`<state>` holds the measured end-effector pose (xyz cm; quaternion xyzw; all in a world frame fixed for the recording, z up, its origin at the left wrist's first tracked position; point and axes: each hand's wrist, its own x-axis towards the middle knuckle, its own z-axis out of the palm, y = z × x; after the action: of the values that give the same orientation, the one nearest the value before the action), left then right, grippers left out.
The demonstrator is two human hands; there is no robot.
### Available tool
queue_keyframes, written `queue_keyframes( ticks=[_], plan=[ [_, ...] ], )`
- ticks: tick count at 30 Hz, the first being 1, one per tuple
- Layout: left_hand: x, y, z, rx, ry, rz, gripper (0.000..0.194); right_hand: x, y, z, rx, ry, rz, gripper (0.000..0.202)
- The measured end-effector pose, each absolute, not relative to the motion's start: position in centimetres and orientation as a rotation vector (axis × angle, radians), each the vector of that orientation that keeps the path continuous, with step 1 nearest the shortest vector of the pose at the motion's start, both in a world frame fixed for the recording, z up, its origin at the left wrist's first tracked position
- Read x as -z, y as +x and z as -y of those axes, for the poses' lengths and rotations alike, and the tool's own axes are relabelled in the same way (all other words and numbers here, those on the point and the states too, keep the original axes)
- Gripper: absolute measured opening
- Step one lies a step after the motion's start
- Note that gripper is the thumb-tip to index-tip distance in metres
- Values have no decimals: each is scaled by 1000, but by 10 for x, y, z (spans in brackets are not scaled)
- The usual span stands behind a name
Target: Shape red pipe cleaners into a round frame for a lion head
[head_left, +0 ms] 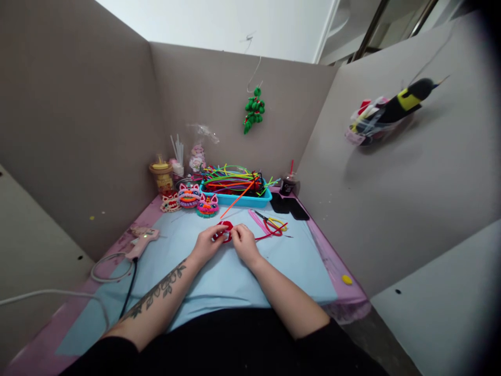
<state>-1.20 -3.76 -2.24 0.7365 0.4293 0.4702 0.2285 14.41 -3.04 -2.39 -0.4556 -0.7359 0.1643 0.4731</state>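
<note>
Between my two hands is a small piece of bent red pipe cleaner (226, 224), loosely ring-shaped. My left hand (206, 243) pinches its left side. On its right side the fingers of my right hand (244, 242) are closed against it. Fingers cover part of the piece. Just right of my right hand, a straight red pipe cleaner (271, 233) runs out over the blue cloth (195, 277); whether it joins the held piece I cannot tell. Close by lie scissors with yellow and red handles (273, 224) and pink pipe cleaners (257, 221).
Behind my hands stands a blue basket (235, 200) of colourful pipe cleaners. Several finished animal faces (189, 196) sit to its left. A pink glue gun (144, 243) with trailing cables lies left. Black pads (290, 206) and a drink cup (288, 185) are right; grey partitions (219, 104) surround the table.
</note>
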Motion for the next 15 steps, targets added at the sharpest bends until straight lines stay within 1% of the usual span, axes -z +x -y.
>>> queue_keyframes(
  ticks=[7,11,15],
  plan=[
    [25,-6,35,-1278,1665,-1034,46,24,144,30,-218,-1115,1950,18],
    [27,-6,31,-1313,1490,-1038,45,26,143,30,-244,-1076,1960,17],
    [21,-6,32,-1358,1430,-1042,38,27,142,32,-320,-1047,1885,14]
  ],
)
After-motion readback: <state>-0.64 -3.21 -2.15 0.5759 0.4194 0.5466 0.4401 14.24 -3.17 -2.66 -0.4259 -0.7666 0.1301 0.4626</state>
